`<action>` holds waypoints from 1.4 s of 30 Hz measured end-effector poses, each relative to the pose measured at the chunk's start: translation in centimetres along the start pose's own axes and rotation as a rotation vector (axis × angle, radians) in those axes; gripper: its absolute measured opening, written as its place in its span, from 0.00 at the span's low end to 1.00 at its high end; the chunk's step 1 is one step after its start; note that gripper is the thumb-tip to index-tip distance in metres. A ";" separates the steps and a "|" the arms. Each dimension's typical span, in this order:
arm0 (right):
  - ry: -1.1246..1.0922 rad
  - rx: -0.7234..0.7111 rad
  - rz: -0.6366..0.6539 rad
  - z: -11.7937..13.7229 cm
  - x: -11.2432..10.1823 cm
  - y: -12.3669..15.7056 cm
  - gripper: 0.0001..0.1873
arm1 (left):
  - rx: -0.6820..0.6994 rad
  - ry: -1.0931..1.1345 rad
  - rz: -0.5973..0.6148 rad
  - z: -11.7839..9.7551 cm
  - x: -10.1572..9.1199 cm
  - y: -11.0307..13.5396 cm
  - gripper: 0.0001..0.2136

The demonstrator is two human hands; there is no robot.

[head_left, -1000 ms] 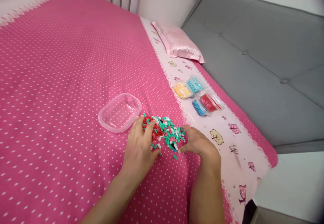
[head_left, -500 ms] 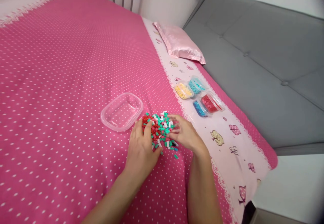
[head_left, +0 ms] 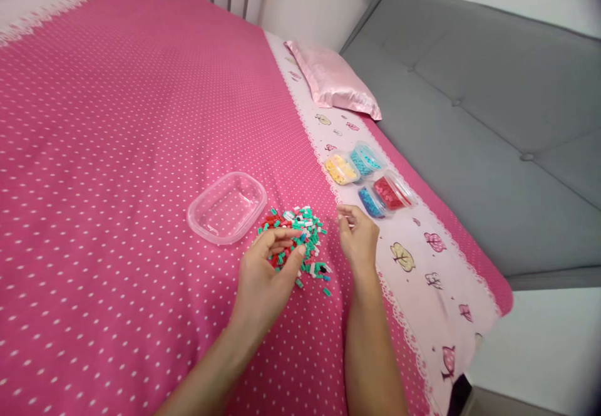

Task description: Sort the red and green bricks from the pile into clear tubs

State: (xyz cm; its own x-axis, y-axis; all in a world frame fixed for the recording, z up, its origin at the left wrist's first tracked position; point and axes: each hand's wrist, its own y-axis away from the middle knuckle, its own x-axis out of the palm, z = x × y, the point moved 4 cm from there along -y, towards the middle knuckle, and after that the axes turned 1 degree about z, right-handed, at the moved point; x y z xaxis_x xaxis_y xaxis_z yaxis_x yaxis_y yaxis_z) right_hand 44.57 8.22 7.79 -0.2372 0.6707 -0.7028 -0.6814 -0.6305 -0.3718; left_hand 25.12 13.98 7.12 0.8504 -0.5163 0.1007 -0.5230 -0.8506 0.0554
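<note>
A loose pile of small building bricks (head_left: 310, 231), mostly green, red and white, lies on the pink dotted bed cover. Over its near left side is my left hand (head_left: 263, 272), thumb and forefinger brought close together around a small blue brick (head_left: 302, 237). My right hand (head_left: 359, 237) is off the pile, to its right, with fingers curled in toward the thumb; whatever they hold, if anything, is hidden. Beside the pile on the left stands a clear plastic tub (head_left: 228, 209) with nothing visible in it. A few stray bricks (head_left: 327, 292) lie at the near edge.
Several small clear tubs stand right of the pile: yellow pieces (head_left: 342, 170), turquoise pieces (head_left: 365, 159), blue pieces (head_left: 370, 202) and red pieces (head_left: 390, 192). Farther back is a pink pillow (head_left: 333, 78). A grey padded headboard (head_left: 479, 115) borders the bed on the right.
My right hand has drawn away from the pile to the right, its fingers curling. My left hand has gone from spread over the bricks to a pinch with a blue brick at the fingertips.
</note>
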 end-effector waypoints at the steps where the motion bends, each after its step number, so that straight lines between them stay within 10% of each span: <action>1: 0.042 0.012 0.019 -0.4 0.3 0.0 0.14 | -0.100 0.140 0.028 0.3 0.2 0.0 0.09; 12: -0.086 0.219 0.323 -2.4 2.5 0.9 0.13 | -0.690 0.773 -0.153 2.1 0.1 -0.4 0.08; 24: -0.349 0.208 0.293 -0.9 2.0 0.7 0.18 | -0.720 0.858 -0.170 2.2 -0.1 -0.4 0.16; 34: -0.574 -0.065 0.672 6.0 2.4 2.6 0.17 | -0.722 0.890 -0.178 2.2 -0.1 -0.4 0.16; 42: -0.224 0.089 0.066 1.0 1.1 0.4 0.11 | -0.725 0.896 -0.195 2.3 -0.1 -0.4 0.17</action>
State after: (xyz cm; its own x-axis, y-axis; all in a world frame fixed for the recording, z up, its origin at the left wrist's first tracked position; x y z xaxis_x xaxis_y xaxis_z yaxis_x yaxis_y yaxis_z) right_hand 43.34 9.05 7.45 -0.4236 0.7055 -0.5682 -0.7152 -0.6454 -0.2682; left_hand 25.36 14.16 4.80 0.7267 0.1182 0.6767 -0.5441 -0.5023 0.6721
